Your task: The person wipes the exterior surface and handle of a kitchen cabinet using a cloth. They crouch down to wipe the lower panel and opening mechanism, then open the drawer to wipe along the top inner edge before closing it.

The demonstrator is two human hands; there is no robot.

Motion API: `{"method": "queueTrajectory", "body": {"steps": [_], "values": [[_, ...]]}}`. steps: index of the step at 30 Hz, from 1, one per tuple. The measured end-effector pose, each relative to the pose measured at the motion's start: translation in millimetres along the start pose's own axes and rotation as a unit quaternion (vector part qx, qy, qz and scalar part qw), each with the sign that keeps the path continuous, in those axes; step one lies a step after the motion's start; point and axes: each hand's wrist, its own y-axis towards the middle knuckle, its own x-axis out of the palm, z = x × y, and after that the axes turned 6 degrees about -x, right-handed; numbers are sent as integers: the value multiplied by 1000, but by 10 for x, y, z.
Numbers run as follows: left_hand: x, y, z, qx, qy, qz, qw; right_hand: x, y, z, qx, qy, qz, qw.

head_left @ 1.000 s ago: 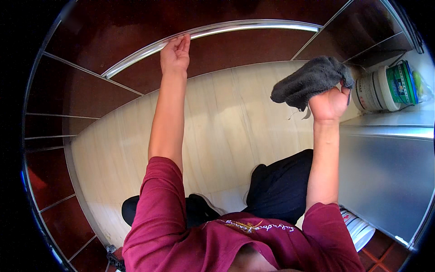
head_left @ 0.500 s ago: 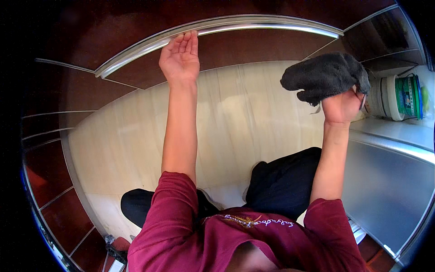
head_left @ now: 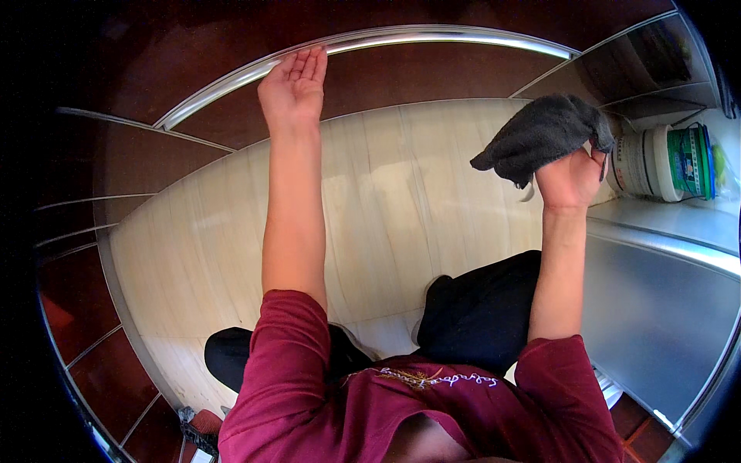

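Above the pale floor (head_left: 401, 201), the open left hand (head_left: 293, 89) is lying flat on the long curving metal rail (head_left: 432, 37), while the right hand (head_left: 570, 179) is gripping a grey cloth (head_left: 540, 135) further right, below it.

White tub with green label (head_left: 668, 163), steel counter (head_left: 656, 309), pale wood floor (head_left: 401, 201)

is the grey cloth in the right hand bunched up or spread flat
Bunched up. The grey cloth is gathered in the right hand, with folds drooping over it.
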Motion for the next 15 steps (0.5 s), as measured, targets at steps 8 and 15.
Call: {"method": "queueTrajectory", "body": {"steps": [8, 15], "values": [[47, 130, -28, 19, 31, 33, 999, 86, -141, -67, -14, 22, -8, 1000], [32, 18, -80, 18, -24, 15, 999, 158, -223, -81, -58, -58, -38, 996]]}}
